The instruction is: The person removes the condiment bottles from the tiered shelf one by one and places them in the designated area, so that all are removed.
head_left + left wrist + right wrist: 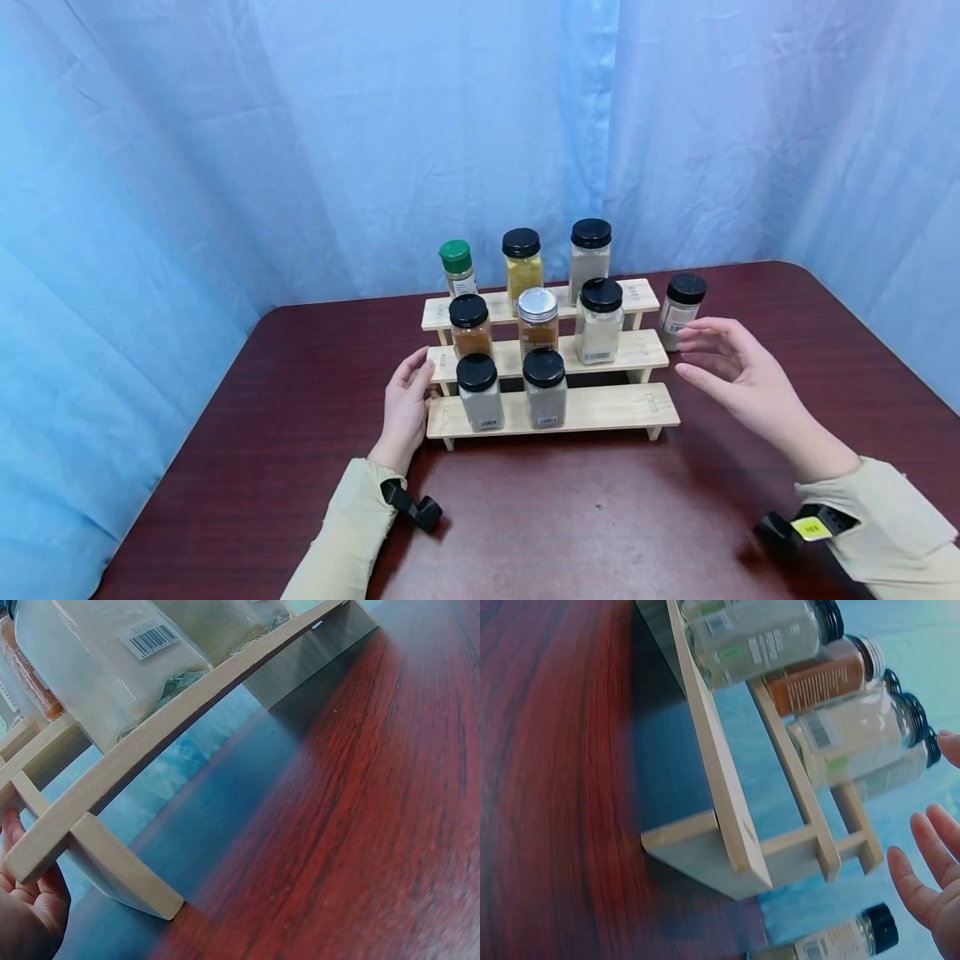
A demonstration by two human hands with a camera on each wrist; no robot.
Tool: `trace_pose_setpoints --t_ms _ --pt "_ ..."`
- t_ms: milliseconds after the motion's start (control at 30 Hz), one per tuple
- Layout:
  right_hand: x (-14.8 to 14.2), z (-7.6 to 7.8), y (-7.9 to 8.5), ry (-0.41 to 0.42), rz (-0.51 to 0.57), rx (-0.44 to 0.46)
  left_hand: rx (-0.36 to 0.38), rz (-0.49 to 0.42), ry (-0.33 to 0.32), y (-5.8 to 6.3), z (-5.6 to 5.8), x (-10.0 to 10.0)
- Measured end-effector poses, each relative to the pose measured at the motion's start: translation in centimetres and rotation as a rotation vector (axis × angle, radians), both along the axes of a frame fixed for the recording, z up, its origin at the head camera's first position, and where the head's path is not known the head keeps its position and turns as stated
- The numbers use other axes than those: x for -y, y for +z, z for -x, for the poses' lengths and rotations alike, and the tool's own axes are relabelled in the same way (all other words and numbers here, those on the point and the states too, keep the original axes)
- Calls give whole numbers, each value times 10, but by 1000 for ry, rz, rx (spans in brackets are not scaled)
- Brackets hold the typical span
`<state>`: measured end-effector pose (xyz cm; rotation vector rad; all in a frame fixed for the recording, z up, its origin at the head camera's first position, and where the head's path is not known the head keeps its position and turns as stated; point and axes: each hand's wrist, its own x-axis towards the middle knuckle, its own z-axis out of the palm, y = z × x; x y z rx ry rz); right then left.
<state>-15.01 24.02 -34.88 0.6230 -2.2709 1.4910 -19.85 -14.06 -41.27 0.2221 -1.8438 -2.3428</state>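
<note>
A three-tier wooden spice rack (607, 408) stands on the table, holding several spice jars. My left hand (405, 408) grips the left end of the rack around the middle tier, with fingers (49, 892) partly hidden behind the wood. To the right of the rack stands a black-lidded jar (678, 312) with a pale label, directly on the table. My right hand (731, 375) is beside this jar, fingers gently bent and thumb apart, holding nothing. In the head view its fingertips overlap the jar; the right wrist view shows a gap between them.
Two black-lidded jars (545, 387) sit on the front tier. On the middle tier, a silver-lidded jar (537, 321) stands between two others. A green-capped bottle (459, 267) is at the back left. Blue curtains (420, 125) surround the dark red table (315, 400).
</note>
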Motion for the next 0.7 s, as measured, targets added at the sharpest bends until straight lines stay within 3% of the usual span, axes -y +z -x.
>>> trace_pose_setpoints --t_ms 200,533,700 --pt "16 -4 2 26 -43 -44 7 8 4 0 0 0" --pt "44 -4 3 176 -60 -65 2 -5 5 1 0 0" --pt "56 -2 1 205 -122 -63 2 -11 4 1 0 0"
